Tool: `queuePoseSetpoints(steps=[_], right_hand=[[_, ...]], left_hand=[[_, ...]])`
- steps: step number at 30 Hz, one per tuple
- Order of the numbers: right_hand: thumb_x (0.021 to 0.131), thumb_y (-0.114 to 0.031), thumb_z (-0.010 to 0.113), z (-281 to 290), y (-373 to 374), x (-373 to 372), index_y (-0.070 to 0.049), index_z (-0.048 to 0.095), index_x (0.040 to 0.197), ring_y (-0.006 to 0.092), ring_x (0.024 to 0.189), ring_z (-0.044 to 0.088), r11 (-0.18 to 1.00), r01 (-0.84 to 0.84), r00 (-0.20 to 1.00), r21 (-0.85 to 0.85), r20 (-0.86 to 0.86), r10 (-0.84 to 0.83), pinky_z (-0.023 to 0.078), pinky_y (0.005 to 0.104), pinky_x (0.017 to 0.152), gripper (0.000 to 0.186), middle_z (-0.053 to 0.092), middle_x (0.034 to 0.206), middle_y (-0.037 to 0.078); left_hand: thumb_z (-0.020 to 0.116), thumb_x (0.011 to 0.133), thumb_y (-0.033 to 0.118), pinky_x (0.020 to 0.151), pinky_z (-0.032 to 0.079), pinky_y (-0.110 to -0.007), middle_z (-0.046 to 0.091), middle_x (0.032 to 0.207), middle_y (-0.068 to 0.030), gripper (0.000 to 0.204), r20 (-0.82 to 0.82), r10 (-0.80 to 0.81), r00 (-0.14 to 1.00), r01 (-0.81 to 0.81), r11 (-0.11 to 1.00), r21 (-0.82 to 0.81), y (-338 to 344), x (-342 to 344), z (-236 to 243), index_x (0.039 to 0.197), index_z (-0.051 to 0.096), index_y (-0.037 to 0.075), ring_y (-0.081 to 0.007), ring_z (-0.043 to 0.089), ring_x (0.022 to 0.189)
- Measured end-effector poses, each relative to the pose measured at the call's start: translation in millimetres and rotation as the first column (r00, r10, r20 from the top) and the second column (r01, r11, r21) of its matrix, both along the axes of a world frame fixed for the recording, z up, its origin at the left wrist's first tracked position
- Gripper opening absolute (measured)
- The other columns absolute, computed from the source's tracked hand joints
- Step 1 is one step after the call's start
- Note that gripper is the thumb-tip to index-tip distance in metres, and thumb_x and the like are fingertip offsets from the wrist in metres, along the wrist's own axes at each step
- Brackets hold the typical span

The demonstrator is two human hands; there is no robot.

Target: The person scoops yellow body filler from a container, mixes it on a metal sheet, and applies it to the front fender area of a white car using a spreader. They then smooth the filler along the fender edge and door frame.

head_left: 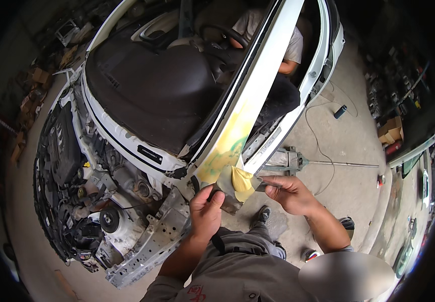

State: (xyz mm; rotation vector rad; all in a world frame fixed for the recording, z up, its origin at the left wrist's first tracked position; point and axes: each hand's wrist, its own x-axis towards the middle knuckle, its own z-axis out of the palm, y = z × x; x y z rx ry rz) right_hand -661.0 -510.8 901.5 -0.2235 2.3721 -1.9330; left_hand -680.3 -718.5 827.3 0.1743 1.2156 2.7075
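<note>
My left hand is closed on the edge of a flat grey mixing board. A thick lump of yellow body filler lies on the board. In my right hand, thumb and fingers pinch a dark, flat putty spreader, its tip at the board's right edge beside the filler. Just beyond the board stands the white windscreen pillar of a stripped car, its lower part coated with yellow and greenish filler patches.
Inside the car sits another person in a light shirt. The engine bay lies uncovered at left. A floor jack with a long handle stands right of the car. A dark bottle, a cable and a can are on the floor.
</note>
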Motion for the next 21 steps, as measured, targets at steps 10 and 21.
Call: queuePoseSetpoints(steps=[10,21], right_hand=[[0.075,-0.009,0.054,29,-4,-90,-0.017,0.064,0.111,0.0241,0.116,0.049,0.329,0.536,0.6,0.778,-0.624,0.5,0.021,0.0578,0.107,0.038,0.057,0.118,0.005],[0.075,-0.014,0.055,17,-5,-116,-0.017,0.064,0.112,0.0221,0.119,0.046,0.248,0.482,0.638,0.84,-0.531,0.558,0.022,0.0574,0.107,0.038,0.055,0.12,0.003]], left_hand=[[0.055,0.09,0.005,0.09,0.042,-0.028,0.061,0.109,-0.0083,0.027,0.093,0.192,0.977,-0.189,0.981,-0.046,-45,14,-19,0.114,0.055,-0.006,-0.0136,0.056,0.099],[0.055,0.09,0.006,0.091,0.042,-0.03,0.062,0.109,-0.0084,0.025,0.129,0.26,0.957,-0.245,0.962,-0.12,-57,27,-32,0.112,0.057,-0.005,-0.0144,0.057,0.099]])
